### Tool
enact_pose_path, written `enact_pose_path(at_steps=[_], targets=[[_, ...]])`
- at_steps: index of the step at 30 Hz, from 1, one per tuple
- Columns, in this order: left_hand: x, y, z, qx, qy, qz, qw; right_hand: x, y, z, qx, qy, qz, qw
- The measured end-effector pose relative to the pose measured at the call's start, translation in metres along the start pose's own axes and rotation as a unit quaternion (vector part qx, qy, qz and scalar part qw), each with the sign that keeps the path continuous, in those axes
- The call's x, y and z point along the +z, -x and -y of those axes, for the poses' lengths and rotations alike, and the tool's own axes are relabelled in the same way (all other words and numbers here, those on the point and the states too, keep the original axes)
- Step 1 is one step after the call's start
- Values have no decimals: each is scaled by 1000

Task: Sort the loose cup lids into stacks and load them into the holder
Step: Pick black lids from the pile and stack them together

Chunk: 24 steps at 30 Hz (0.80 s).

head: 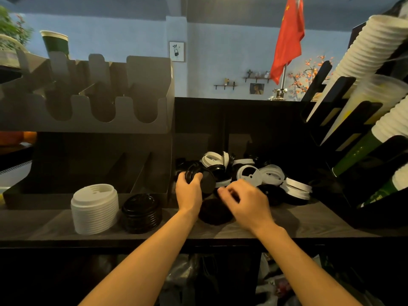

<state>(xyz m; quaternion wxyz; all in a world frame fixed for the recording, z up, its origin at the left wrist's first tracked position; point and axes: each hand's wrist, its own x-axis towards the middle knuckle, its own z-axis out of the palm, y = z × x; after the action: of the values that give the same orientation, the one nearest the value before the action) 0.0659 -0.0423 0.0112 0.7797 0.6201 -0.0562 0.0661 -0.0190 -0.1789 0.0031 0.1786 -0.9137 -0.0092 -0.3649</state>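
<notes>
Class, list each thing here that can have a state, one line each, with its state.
White lid stack: neatly stacked, standing on the counter.
Black lid stack: stacked, beside the white one.
Loose lids: unsorted heap, black and white mixed.
Holder: visible slots hold no lids.
Left hand: grips black lids.
Right hand: fingers curled over the heap; grip unclear.

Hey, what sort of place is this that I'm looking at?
Most likely the service side of a café or drinks shop. Sleeves of paper cups lean in a black rack at right, loose black and white cup lids lie heaped on the dark counter, and a grey slotted lid holder stands at left.
</notes>
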Motion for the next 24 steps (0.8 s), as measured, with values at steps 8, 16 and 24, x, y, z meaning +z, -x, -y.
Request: enact_pose_path(at_steps=[8, 16, 24], targets=[[6, -6, 4, -34, 6, 46, 998, 7, -49, -15, 130, 135, 189, 964], [7, -9, 6, -39, 2, 44, 998, 16, -43, -23, 161, 101, 191, 963], [7, -6, 1, -56, 31, 11, 998, 8, -35, -27, 148, -28, 38, 988]])
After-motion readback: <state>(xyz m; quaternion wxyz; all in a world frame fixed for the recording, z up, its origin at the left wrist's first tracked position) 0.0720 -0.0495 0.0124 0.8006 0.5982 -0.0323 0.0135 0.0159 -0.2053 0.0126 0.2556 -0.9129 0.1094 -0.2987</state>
